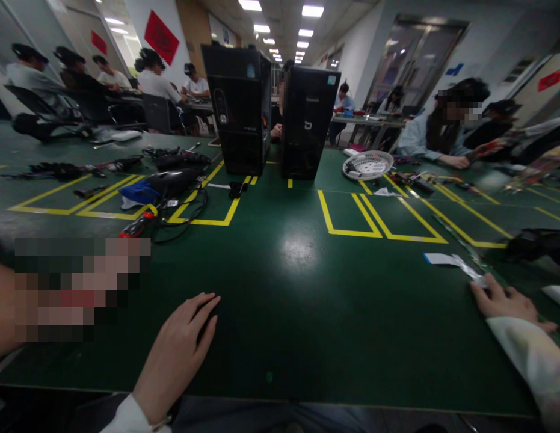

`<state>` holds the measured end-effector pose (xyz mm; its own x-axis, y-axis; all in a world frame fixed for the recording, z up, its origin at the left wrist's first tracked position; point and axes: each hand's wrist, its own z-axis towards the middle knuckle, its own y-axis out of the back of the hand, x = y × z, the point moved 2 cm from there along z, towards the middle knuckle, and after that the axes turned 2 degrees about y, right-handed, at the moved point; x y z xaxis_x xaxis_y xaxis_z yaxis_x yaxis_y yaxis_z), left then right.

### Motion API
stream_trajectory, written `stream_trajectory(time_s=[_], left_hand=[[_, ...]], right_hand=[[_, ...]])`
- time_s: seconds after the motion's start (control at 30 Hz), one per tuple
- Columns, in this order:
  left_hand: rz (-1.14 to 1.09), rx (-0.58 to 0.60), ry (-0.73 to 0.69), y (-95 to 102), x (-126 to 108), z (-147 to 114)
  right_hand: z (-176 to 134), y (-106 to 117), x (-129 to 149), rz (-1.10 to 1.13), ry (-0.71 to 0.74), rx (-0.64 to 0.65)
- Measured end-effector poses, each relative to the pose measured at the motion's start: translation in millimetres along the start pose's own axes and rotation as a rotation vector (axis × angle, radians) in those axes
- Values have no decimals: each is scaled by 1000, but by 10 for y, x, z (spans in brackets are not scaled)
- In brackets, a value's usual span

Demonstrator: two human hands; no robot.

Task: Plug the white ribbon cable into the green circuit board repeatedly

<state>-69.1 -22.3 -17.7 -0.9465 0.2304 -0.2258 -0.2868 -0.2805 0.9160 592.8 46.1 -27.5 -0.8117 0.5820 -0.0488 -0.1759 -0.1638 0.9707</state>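
My left hand rests on the green table near its front edge, fingers stretched out, thumb a little apart, holding nothing. Over on the right, my right hand lies with its fingers apart. Its fingertips touch the crumpled silvery end of a flat white ribbon cable that has a blue tip. A long, thin green strip runs behind the cable toward that hand. Whether the fingers press on the cable cannot be made out.
Two black computer towers stand at the back. Yellow tape outlines mark the table. Left lie dark cables, a red-and-black handle and another person's arm. A white fan grille lies right. Other people sit behind.
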Motion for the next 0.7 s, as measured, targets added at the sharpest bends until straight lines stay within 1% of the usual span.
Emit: stream_trajectory(time_s=[0.07,0.1,0.17,0.27,0.47,0.57,0.7], left_hand=[[1,-3,-1,-3,-1,3],[1,-6,-3,-6,0,4],[-1,-15,-8,-12,2,6],[-7,-20,-10,-19,7,6],[2,-8,-15,-21,25,-2],[1,-3,-21,-27,32,-10],[6,2,-19,-37,38,-14]], right_hand=[[-26,41,19,121,-142,128],[-38,68,38,165,-183,183],[-51,120,76,193,-202,232],[-47,146,88,223,-214,235],[-5,93,26,288,-207,163],[-5,108,36,287,-200,195],[-84,193,102,251,-201,225]])
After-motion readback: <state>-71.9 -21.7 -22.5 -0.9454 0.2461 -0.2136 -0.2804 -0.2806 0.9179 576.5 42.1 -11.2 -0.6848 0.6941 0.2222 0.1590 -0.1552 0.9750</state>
